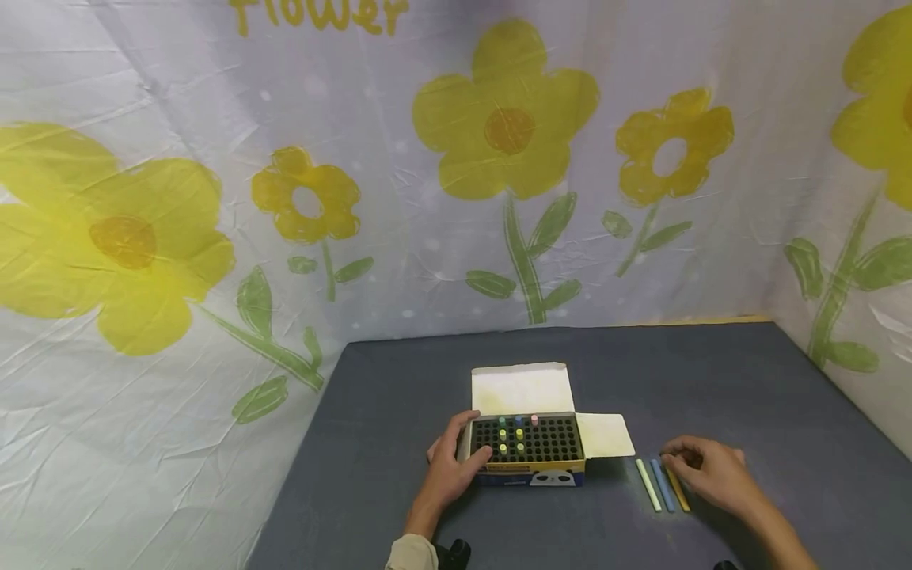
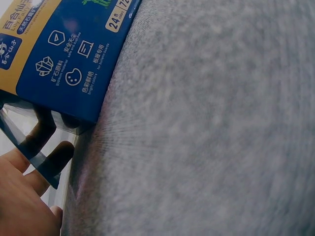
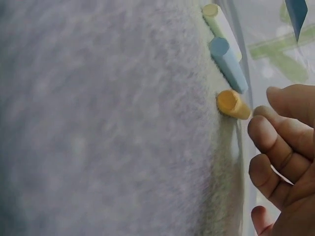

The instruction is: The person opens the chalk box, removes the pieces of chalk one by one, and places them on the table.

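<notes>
My left hand point(image 1: 447, 463) holds the left end of an open chalk box point(image 1: 530, 473), its thumb over the front left corner and a finger at the back left corner. Several chalks, green, blue, pink and yellow, stand in the holes of the box's black insert point(image 1: 556, 439). Right of the box lie a pale yellow-green chalk point(image 3: 224, 29), a blue chalk point(image 3: 230, 66) and an orange chalk point(image 3: 234, 104), side by side. My right hand point(image 1: 712, 469) is at the far end of the orange chalk, fingers bent, thumb and forefinger apart; contact cannot be told.
The white lid point(image 1: 522, 389) of the box is folded back, and a side flap point(image 1: 606, 435) sticks out right toward the loose chalks. A dark table point(image 1: 342, 443) lies beneath. Behind it hangs a white sheet point(image 1: 399, 261) painted with flowers.
</notes>
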A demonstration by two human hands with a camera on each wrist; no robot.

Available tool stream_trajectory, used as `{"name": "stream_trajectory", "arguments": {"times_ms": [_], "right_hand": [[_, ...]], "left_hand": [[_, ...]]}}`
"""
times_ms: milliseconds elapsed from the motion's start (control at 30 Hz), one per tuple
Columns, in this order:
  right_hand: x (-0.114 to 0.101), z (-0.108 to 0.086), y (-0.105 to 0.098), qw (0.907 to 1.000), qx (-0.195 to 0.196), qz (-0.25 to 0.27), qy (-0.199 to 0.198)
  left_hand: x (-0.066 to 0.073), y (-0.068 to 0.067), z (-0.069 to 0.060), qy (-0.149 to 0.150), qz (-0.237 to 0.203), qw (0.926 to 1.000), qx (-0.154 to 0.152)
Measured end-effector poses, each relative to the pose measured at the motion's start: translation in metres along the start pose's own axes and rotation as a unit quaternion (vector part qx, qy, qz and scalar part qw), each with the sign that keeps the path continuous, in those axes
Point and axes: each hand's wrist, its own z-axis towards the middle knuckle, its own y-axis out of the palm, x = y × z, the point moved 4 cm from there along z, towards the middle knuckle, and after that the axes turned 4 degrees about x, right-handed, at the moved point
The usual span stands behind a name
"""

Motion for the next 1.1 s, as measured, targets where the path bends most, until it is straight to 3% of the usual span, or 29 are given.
{"name": "stream_trajectory", "arguments": {"times_ms": [167,400,567,733,833,1100], "right_hand": [[-0.006,0.003,-0.001,0.9993,0.025,0.024,0.012],[-0.024,0.008,0.001,0.9967,0.029,0.066,0.036],[-0.038,0.011,0.008,0.9915,0.064,0.113,-0.004],[-0.056,0.014,0.02,0.9796,0.098,0.164,-0.063],[-0.067,0.017,0.025,0.975,0.115,0.177,-0.07],[-0.082,0.025,0.029,0.9788,0.137,0.137,-0.067]], "left_hand": [[0.0,0.0,-0.001,0.0,-0.003,1.0,-0.002],[0.0,-0.001,-0.001,0.003,-0.004,1.0,0.001],[-0.001,-0.002,-0.001,0.01,0.0,0.9999,0.003],[-0.001,-0.002,-0.002,0.011,0.0,0.9999,0.007],[0.0,-0.002,-0.002,0.012,0.003,0.9999,0.007],[0.003,-0.002,-0.001,0.017,-0.002,0.9999,0.002]]}}
